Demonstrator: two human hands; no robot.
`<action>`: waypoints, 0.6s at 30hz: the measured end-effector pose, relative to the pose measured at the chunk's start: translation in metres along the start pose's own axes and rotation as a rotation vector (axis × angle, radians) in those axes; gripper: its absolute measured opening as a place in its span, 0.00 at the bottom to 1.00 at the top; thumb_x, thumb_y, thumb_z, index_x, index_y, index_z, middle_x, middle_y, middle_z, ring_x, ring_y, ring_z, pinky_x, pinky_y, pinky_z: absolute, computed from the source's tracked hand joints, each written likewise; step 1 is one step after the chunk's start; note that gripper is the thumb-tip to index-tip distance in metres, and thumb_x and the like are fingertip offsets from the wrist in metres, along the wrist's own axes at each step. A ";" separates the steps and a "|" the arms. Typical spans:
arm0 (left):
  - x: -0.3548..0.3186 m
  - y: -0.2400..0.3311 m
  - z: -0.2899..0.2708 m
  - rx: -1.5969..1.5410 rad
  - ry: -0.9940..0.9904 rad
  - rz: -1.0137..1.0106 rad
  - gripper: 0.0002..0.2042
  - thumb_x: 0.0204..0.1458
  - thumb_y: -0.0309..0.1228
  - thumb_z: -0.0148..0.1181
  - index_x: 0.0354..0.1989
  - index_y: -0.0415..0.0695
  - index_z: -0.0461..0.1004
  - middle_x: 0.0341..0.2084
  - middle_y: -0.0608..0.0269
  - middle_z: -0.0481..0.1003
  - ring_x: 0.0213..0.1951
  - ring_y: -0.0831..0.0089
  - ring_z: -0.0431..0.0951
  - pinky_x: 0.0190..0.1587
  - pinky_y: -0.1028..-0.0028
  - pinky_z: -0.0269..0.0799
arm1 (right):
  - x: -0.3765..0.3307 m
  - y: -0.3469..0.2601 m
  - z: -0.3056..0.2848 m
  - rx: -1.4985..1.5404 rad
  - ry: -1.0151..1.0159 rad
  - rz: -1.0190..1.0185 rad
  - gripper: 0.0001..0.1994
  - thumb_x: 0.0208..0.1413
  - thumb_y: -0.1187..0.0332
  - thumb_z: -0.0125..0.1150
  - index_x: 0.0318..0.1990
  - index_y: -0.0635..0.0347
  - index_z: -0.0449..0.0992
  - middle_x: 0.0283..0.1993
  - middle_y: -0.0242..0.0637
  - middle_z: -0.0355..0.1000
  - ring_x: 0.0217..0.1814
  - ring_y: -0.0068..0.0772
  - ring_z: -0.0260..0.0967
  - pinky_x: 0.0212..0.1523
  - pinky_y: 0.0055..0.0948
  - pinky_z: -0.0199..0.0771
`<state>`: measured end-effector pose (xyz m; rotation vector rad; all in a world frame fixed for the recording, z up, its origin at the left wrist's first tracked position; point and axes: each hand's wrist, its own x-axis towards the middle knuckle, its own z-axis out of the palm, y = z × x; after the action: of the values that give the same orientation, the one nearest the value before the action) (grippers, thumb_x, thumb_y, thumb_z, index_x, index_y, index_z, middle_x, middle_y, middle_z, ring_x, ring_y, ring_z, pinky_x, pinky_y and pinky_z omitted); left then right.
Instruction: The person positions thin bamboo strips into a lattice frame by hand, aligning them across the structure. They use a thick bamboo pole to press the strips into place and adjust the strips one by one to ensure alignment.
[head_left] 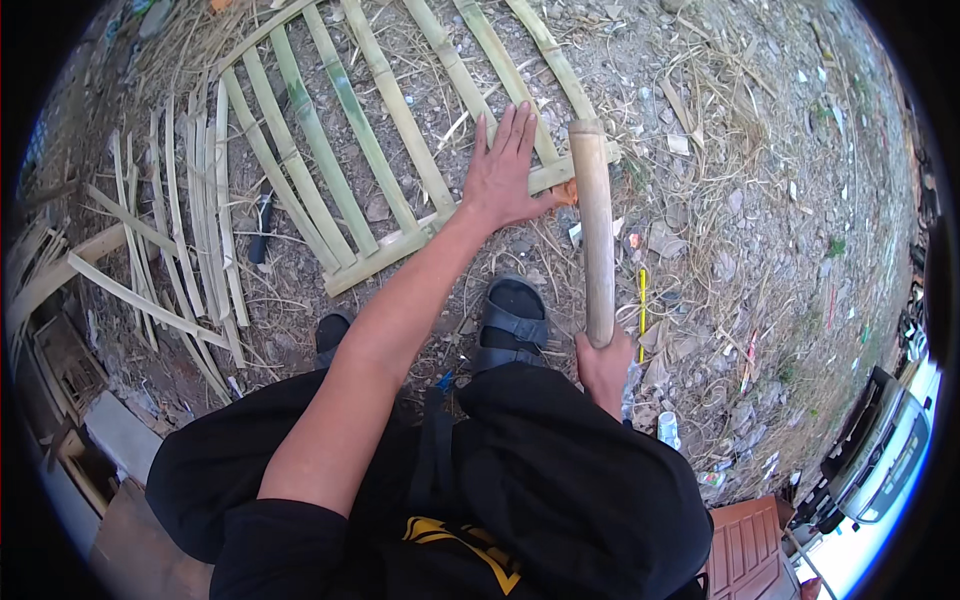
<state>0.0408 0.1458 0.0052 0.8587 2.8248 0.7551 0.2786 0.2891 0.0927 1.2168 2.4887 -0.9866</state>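
A frame of pale green bamboo slats [400, 125] lies on the ground before me, with a crosspiece [375, 262] along its near edge. My left hand [500, 175] rests on its near right part, fingers spread over the slats. Beside my left thumb is a small orange thing [566, 193], partly covered. My right hand [605, 368] is closed around the lower end of a thick, round wooden stick [595, 235]. The stick's flat-cut far end stands over the frame's right corner. Whether it touches the bamboo, I cannot tell.
Loose bamboo strips [205, 200] and a black-handled tool [262, 230] lie left of the frame. My sandalled foot [512, 320] is close to its near edge. To the right are a thin yellow rod [643, 315], a can [668, 430] and scattered litter. A vehicle [880, 450] stands far right.
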 end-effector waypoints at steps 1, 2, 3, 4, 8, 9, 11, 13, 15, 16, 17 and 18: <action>0.003 -0.005 0.001 0.008 -0.003 -0.003 0.55 0.43 0.59 0.58 0.72 0.30 0.45 0.73 0.44 0.45 0.75 0.54 0.41 0.73 0.45 0.28 | 0.002 -0.018 -0.013 0.075 0.018 0.007 0.11 0.43 0.71 0.64 0.29 0.71 0.74 0.22 0.42 0.72 0.28 0.30 0.72 0.32 0.33 0.72; -0.003 -0.002 -0.005 0.031 0.000 0.002 0.55 0.43 0.59 0.58 0.72 0.30 0.45 0.73 0.44 0.44 0.75 0.54 0.40 0.73 0.45 0.29 | -0.016 -0.028 -0.027 0.134 0.030 0.037 0.11 0.43 0.71 0.64 0.29 0.72 0.74 0.21 0.42 0.71 0.28 0.30 0.72 0.33 0.33 0.72; 0.000 -0.002 -0.008 0.064 0.023 0.014 0.55 0.43 0.60 0.58 0.71 0.30 0.45 0.73 0.44 0.44 0.75 0.53 0.40 0.73 0.44 0.29 | -0.024 -0.024 -0.026 0.134 0.026 0.042 0.11 0.43 0.71 0.64 0.29 0.72 0.74 0.21 0.42 0.71 0.28 0.30 0.72 0.33 0.33 0.72; -0.003 0.002 -0.010 0.107 -0.022 -0.002 0.55 0.43 0.60 0.58 0.72 0.30 0.45 0.73 0.44 0.44 0.75 0.53 0.40 0.73 0.44 0.29 | -0.028 -0.017 -0.025 0.333 0.092 -0.110 0.11 0.43 0.71 0.63 0.29 0.71 0.74 0.21 0.42 0.70 0.28 0.30 0.71 0.33 0.33 0.72; 0.004 0.010 -0.003 0.035 0.045 0.036 0.54 0.43 0.59 0.58 0.71 0.30 0.45 0.73 0.45 0.44 0.75 0.53 0.41 0.73 0.44 0.29 | -0.028 0.005 -0.007 0.035 -0.106 0.009 0.11 0.42 0.69 0.63 0.28 0.70 0.73 0.21 0.41 0.68 0.26 0.33 0.70 0.34 0.35 0.73; -0.002 0.012 0.000 0.047 0.004 0.019 0.54 0.45 0.60 0.56 0.71 0.30 0.46 0.74 0.45 0.44 0.75 0.55 0.40 0.73 0.45 0.28 | -0.019 0.006 -0.004 -0.213 -0.157 -0.011 0.12 0.41 0.68 0.63 0.28 0.70 0.72 0.21 0.42 0.68 0.26 0.34 0.70 0.33 0.36 0.73; -0.003 -0.002 -0.001 0.084 -0.039 -0.010 0.53 0.46 0.61 0.54 0.71 0.29 0.46 0.74 0.46 0.45 0.76 0.56 0.40 0.74 0.46 0.27 | -0.013 -0.030 -0.017 -0.041 -0.116 -0.014 0.11 0.42 0.69 0.64 0.28 0.70 0.72 0.21 0.41 0.69 0.25 0.33 0.71 0.31 0.35 0.72; 0.004 0.001 -0.005 0.079 0.016 0.017 0.54 0.44 0.59 0.56 0.71 0.29 0.47 0.73 0.45 0.45 0.75 0.55 0.40 0.74 0.46 0.26 | -0.031 -0.061 -0.049 0.094 -0.057 0.009 0.10 0.42 0.70 0.64 0.27 0.69 0.72 0.21 0.39 0.69 0.24 0.32 0.71 0.30 0.33 0.72; -0.003 -0.009 -0.008 0.098 0.013 0.028 0.55 0.41 0.58 0.58 0.71 0.28 0.47 0.73 0.43 0.45 0.75 0.54 0.40 0.74 0.46 0.26 | -0.034 -0.071 -0.053 0.666 0.090 -0.030 0.08 0.43 0.73 0.64 0.27 0.69 0.72 0.21 0.36 0.70 0.24 0.27 0.70 0.28 0.28 0.70; 0.000 -0.008 -0.008 0.065 0.031 0.035 0.55 0.41 0.57 0.60 0.71 0.30 0.46 0.73 0.43 0.46 0.75 0.53 0.41 0.73 0.45 0.27 | -0.034 -0.073 -0.056 0.734 0.081 -0.026 0.06 0.44 0.75 0.63 0.26 0.69 0.72 0.22 0.33 0.70 0.23 0.23 0.69 0.27 0.24 0.69; 0.001 -0.007 -0.009 0.035 0.048 0.040 0.55 0.40 0.55 0.61 0.72 0.31 0.45 0.73 0.43 0.46 0.75 0.52 0.42 0.73 0.44 0.28 | -0.034 -0.067 -0.055 0.733 0.085 -0.033 0.06 0.44 0.75 0.63 0.26 0.69 0.72 0.22 0.33 0.70 0.23 0.23 0.69 0.27 0.24 0.69; 0.001 -0.005 -0.009 0.035 0.055 0.041 0.55 0.40 0.55 0.61 0.72 0.31 0.45 0.73 0.43 0.46 0.75 0.52 0.42 0.73 0.44 0.28 | -0.035 -0.052 -0.051 0.616 0.092 -0.056 0.07 0.43 0.75 0.64 0.27 0.68 0.72 0.22 0.34 0.70 0.23 0.24 0.70 0.27 0.26 0.69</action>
<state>0.0355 0.1386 0.0108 0.9175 2.8856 0.7474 0.2668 0.2770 0.1720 1.3692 2.3659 -1.8403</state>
